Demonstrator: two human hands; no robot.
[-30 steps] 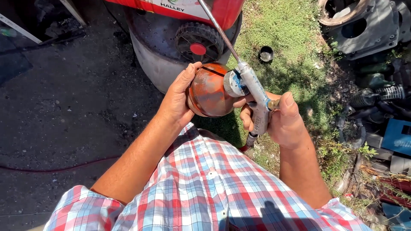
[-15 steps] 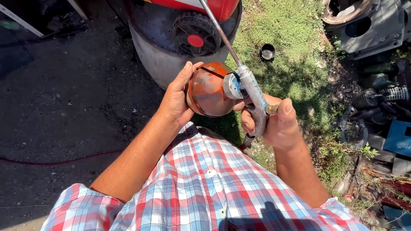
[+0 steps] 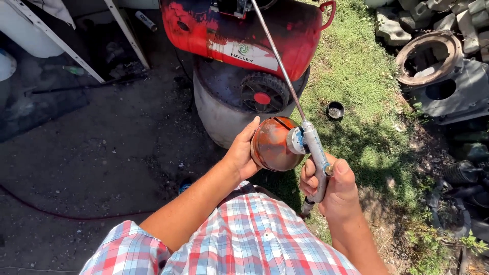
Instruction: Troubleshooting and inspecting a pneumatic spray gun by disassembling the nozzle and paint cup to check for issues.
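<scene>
A big red air tank (image 3: 244,35) is seen lying on its side at the top of the view, with a black wheel (image 3: 263,91) under it. Just below the red air tank stands a grey round drum (image 3: 216,114). To the right of the tank is green grass (image 3: 367,112), and a small dark cup (image 3: 335,110) lies on it. Far to the right of the tank, grey metal parts (image 3: 443,81) are piled. To the left of the tank, bare dark dirt (image 3: 102,153) is seen.

Below the tank, close to the checked shirt (image 3: 244,239), a spray gun (image 3: 313,158) is held up. Its grey handle is wrapped by the right hand (image 3: 333,191), fingers pressed tight around it and thumb on top. Its round orange cup (image 3: 272,145) is touched on the side by the left hand (image 3: 243,153), fingers spread flat against it.

The gun looks hard and stiff, made of metal, and likely not very heavy. The cup looks smooth and shiny, so it may be slippery. The handle seems the best place for a firm hold.

The long thin tube (image 3: 277,61) of the gun points up and a little left, toward the red tank. The long line of the gun runs from the handle up along that tube.
</scene>
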